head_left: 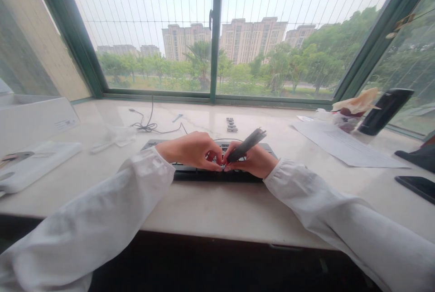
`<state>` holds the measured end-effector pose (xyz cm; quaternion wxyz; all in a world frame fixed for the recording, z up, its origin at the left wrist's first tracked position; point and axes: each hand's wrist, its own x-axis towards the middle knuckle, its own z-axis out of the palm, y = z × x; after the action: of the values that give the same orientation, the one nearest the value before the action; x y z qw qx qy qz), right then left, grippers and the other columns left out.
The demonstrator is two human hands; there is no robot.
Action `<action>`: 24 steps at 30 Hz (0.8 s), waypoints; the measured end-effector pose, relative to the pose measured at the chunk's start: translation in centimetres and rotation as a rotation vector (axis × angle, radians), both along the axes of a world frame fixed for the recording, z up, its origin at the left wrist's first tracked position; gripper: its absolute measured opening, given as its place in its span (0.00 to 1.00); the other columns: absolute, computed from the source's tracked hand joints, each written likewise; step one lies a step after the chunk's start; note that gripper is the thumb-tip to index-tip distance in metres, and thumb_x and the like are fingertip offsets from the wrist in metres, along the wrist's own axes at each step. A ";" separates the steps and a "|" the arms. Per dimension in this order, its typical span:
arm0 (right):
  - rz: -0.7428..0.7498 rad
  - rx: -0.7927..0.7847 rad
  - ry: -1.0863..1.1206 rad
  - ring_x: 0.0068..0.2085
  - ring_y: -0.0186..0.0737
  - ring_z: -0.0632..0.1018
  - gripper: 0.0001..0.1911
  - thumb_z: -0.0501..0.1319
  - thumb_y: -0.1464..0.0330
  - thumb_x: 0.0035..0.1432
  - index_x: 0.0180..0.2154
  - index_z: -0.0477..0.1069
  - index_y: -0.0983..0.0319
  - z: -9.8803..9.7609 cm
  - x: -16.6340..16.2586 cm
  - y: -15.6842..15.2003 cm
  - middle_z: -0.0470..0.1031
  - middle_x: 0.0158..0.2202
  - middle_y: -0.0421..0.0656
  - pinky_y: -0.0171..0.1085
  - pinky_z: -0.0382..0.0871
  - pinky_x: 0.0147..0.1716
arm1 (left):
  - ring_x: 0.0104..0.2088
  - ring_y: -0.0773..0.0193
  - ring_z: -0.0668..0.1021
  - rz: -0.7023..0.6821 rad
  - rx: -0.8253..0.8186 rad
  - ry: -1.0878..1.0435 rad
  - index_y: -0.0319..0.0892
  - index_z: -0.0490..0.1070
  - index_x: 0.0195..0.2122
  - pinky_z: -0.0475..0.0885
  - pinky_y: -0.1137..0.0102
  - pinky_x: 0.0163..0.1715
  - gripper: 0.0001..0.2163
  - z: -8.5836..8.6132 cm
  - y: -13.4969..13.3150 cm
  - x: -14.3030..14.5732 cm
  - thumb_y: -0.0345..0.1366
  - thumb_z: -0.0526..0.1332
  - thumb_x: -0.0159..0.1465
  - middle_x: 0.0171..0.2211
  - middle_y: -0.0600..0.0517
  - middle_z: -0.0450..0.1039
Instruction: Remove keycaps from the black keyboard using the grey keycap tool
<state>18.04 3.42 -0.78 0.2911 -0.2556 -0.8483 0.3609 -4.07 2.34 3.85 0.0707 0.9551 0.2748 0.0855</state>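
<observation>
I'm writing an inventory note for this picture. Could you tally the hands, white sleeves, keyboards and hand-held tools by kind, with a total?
Hands: 2 (left hand, right hand)
White sleeves: 2 (left sleeve, right sleeve)
Keyboards: 1 (black keyboard)
Hand-held tools: 1 (dark brush-like tool)
Total: 6

Smooth, glossy stone-like tabletop; plastic keyboard; matt cloth sleeves; smooth paper sheet
</observation>
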 end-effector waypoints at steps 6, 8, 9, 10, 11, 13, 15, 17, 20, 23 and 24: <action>0.006 -0.075 0.034 0.37 0.41 0.79 0.15 0.70 0.61 0.46 0.34 0.70 0.59 -0.3 -0.2 0.1 0.78 0.34 0.39 0.38 0.73 0.36 | 0.22 0.74 0.72 -0.004 0.009 0.017 0.46 0.78 0.34 0.58 0.78 0.24 0.10 0.0 -0.1 0.2 0.44 0.67 0.56 0.23 0.58 0.74; 0.021 -0.126 0.068 0.38 0.41 0.79 0.16 0.71 0.61 0.45 0.34 0.70 0.59 -0.4 -0.2 0.1 0.78 0.34 0.39 0.38 0.73 0.37 | 0.22 0.74 0.72 0.007 0.018 0.025 0.45 0.77 0.33 0.58 0.78 0.24 0.09 -0.1 -0.1 0.2 0.44 0.67 0.55 0.24 0.59 0.74; 0.025 -0.142 0.078 0.38 0.41 0.79 0.16 0.71 0.61 0.45 0.34 0.70 0.59 -0.4 -0.2 0.1 0.78 0.34 0.39 0.38 0.73 0.37 | 0.22 0.74 0.72 0.012 0.020 0.026 0.45 0.76 0.33 0.58 0.78 0.24 0.09 -0.1 -0.1 0.2 0.44 0.67 0.55 0.24 0.59 0.74; 0.028 -0.148 0.082 0.38 0.41 0.79 0.16 0.71 0.62 0.44 0.34 0.71 0.60 -0.4 -0.2 0.1 0.79 0.34 0.39 0.38 0.73 0.37 | 0.23 0.74 0.72 0.013 0.017 0.025 0.45 0.76 0.33 0.58 0.78 0.24 0.09 -0.1 0.0 0.2 0.44 0.67 0.56 0.24 0.59 0.74; 0.031 -0.147 0.079 0.37 0.41 0.79 0.16 0.71 0.62 0.45 0.35 0.71 0.60 -0.4 -0.1 0.1 0.79 0.34 0.39 0.38 0.73 0.37 | 0.23 0.74 0.72 0.011 0.012 0.022 0.45 0.76 0.33 0.58 0.78 0.24 0.09 -0.2 0.0 0.2 0.44 0.67 0.56 0.24 0.59 0.74; 0.042 -0.133 0.067 0.36 0.40 0.79 0.15 0.70 0.62 0.46 0.35 0.71 0.60 -0.3 0.0 0.2 0.79 0.34 0.39 0.38 0.72 0.36 | 0.23 0.73 0.72 0.005 0.000 0.011 0.46 0.76 0.33 0.58 0.78 0.24 0.09 -0.3 0.1 0.3 0.45 0.67 0.56 0.24 0.59 0.75; 0.055 -0.126 0.060 0.37 0.40 0.79 0.15 0.70 0.62 0.47 0.35 0.71 0.60 -0.1 0.0 0.2 0.78 0.34 0.39 0.38 0.72 0.36 | 0.23 0.73 0.73 0.004 -0.007 -0.002 0.45 0.77 0.33 0.58 0.77 0.24 0.10 -0.4 0.2 0.3 0.45 0.67 0.56 0.24 0.58 0.74; 0.068 -0.130 0.063 0.38 0.40 0.79 0.14 0.70 0.62 0.47 0.35 0.71 0.60 -0.1 0.1 0.2 0.78 0.34 0.39 0.38 0.72 0.37 | 0.23 0.73 0.73 0.005 -0.006 -0.006 0.45 0.76 0.34 0.58 0.77 0.24 0.10 -0.5 0.2 0.3 0.45 0.67 0.56 0.24 0.58 0.74; 0.054 -0.145 0.075 0.38 0.40 0.79 0.15 0.70 0.62 0.47 0.36 0.70 0.59 -0.2 0.0 0.3 0.78 0.35 0.39 0.38 0.72 0.38 | 0.24 0.72 0.73 -0.002 0.011 -0.006 0.46 0.76 0.34 0.59 0.77 0.24 0.10 -0.6 0.3 0.2 0.45 0.67 0.55 0.24 0.58 0.74; 0.039 -0.202 0.104 0.39 0.40 0.78 0.18 0.71 0.61 0.45 0.37 0.69 0.59 -0.4 -0.2 0.3 0.78 0.35 0.39 0.38 0.72 0.38 | 0.24 0.73 0.73 0.000 0.014 -0.007 0.46 0.76 0.33 0.59 0.77 0.24 0.10 -0.6 0.2 0.2 0.45 0.67 0.55 0.24 0.59 0.74; 0.043 -0.222 0.111 0.39 0.40 0.78 0.18 0.71 0.61 0.45 0.37 0.69 0.59 -0.5 -0.3 0.4 0.78 0.35 0.39 0.38 0.72 0.38 | 0.24 0.73 0.73 0.005 0.005 -0.003 0.46 0.76 0.33 0.59 0.78 0.24 0.10 -0.6 0.2 0.2 0.45 0.67 0.55 0.23 0.59 0.73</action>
<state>17.77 3.78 -1.25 0.2996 -0.2478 -0.7909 0.4725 -3.84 2.56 3.30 0.0687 0.9544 0.2771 0.0876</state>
